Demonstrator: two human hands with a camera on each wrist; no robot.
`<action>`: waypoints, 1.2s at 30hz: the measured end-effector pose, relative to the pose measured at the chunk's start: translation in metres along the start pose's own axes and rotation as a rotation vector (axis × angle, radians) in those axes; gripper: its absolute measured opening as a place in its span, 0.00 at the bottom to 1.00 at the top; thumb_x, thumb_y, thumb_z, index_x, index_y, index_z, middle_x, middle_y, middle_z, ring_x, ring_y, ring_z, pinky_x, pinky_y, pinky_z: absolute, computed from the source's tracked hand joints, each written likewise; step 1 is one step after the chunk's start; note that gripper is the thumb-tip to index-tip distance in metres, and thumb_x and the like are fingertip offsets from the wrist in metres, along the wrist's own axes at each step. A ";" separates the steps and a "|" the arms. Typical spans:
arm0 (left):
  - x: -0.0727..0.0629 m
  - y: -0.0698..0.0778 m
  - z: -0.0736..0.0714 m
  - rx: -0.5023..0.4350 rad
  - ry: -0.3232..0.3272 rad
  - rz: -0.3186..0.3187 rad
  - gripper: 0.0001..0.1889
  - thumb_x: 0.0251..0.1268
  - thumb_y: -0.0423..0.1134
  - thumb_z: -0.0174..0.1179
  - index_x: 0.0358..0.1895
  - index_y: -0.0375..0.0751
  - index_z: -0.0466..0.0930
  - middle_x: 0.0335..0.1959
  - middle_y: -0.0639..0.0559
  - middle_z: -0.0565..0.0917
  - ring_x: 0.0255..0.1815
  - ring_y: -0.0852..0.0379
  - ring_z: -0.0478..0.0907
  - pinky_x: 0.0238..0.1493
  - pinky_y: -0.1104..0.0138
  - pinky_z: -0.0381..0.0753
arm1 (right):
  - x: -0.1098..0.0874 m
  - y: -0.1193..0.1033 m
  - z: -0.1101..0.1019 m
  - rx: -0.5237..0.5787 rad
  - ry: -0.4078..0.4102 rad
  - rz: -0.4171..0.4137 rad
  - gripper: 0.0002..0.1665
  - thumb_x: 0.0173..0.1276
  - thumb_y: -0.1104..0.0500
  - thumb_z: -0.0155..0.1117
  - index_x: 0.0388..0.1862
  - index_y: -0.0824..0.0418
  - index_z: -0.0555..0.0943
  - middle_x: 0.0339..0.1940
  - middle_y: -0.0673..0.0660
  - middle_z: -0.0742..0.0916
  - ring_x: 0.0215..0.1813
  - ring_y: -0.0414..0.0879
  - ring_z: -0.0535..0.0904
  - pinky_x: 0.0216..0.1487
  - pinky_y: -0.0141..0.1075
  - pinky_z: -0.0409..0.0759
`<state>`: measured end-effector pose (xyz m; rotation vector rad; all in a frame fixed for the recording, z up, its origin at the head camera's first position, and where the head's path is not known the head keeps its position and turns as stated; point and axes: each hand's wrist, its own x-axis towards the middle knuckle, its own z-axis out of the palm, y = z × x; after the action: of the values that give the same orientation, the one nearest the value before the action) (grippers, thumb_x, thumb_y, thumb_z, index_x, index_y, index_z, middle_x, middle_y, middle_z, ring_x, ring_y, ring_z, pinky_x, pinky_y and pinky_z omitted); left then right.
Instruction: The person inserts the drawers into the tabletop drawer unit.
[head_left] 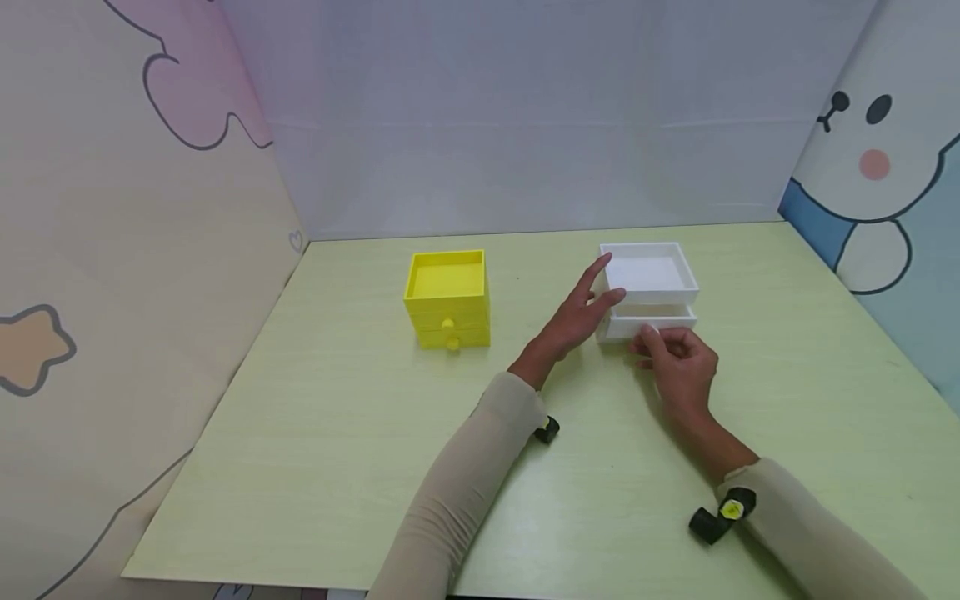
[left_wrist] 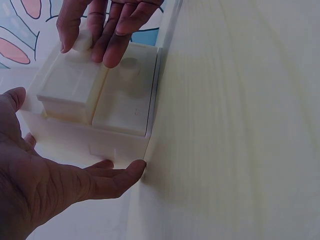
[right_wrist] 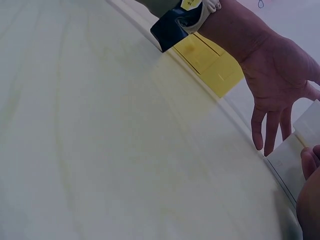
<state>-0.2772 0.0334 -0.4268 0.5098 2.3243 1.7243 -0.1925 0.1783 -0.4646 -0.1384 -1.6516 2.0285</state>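
A small white drawer box (head_left: 651,271) with an open tray top stands at the back right of the table. Its upper drawer (head_left: 675,322) is pulled partly out. The lower drawer (left_wrist: 122,97) sits flush in the left wrist view. My right hand (head_left: 686,375) pinches the upper drawer's round knob (left_wrist: 82,41) between thumb and fingers. Against the box's left side rests my left hand (head_left: 573,325), thumb at the upper front corner and the other fingers spread, fairly straight, down the side. Only part of the right hand (right_wrist: 311,195) enters the right wrist view's edge.
To the left on the same pale table (head_left: 337,417) stands a yellow drawer box (head_left: 450,312) with two knobs, its drawers pushed in. A plain backdrop (head_left: 525,125) rises behind the table, and walls printed with cartoon figures flank it.
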 end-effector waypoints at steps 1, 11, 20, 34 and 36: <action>0.000 0.000 0.000 0.002 0.000 0.000 0.33 0.72 0.63 0.51 0.77 0.81 0.48 0.78 0.60 0.57 0.73 0.45 0.61 0.65 0.42 0.67 | 0.001 0.000 0.000 0.005 0.001 0.002 0.11 0.64 0.67 0.71 0.32 0.74 0.79 0.25 0.55 0.89 0.26 0.44 0.87 0.25 0.33 0.83; 0.001 0.001 -0.001 0.002 0.003 0.007 0.33 0.72 0.62 0.51 0.76 0.81 0.48 0.78 0.61 0.57 0.73 0.45 0.62 0.65 0.44 0.68 | 0.006 0.002 0.003 0.024 0.010 -0.013 0.11 0.63 0.67 0.72 0.31 0.74 0.79 0.24 0.57 0.89 0.26 0.45 0.87 0.24 0.33 0.83; 0.002 -0.003 0.000 -0.003 -0.002 0.021 0.33 0.72 0.62 0.51 0.77 0.80 0.49 0.79 0.62 0.56 0.73 0.45 0.62 0.65 0.45 0.68 | 0.009 0.007 0.004 0.032 0.024 -0.009 0.10 0.63 0.67 0.71 0.31 0.73 0.79 0.24 0.55 0.89 0.26 0.43 0.87 0.24 0.33 0.83; 0.000 -0.002 0.000 0.001 -0.002 0.012 0.33 0.72 0.63 0.50 0.76 0.81 0.49 0.77 0.59 0.59 0.72 0.47 0.63 0.64 0.47 0.70 | 0.017 0.008 0.007 0.031 0.027 0.001 0.09 0.63 0.66 0.72 0.30 0.71 0.80 0.24 0.55 0.89 0.25 0.44 0.87 0.22 0.33 0.82; 0.000 -0.002 0.000 0.002 0.001 0.008 0.33 0.72 0.63 0.50 0.76 0.81 0.48 0.77 0.59 0.59 0.72 0.47 0.62 0.64 0.47 0.69 | 0.017 0.007 0.008 0.029 0.025 0.009 0.10 0.63 0.66 0.72 0.30 0.71 0.80 0.24 0.55 0.89 0.25 0.44 0.87 0.22 0.33 0.82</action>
<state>-0.2775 0.0331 -0.4289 0.5202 2.3278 1.7261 -0.2130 0.1780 -0.4652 -0.1604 -1.6078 2.0484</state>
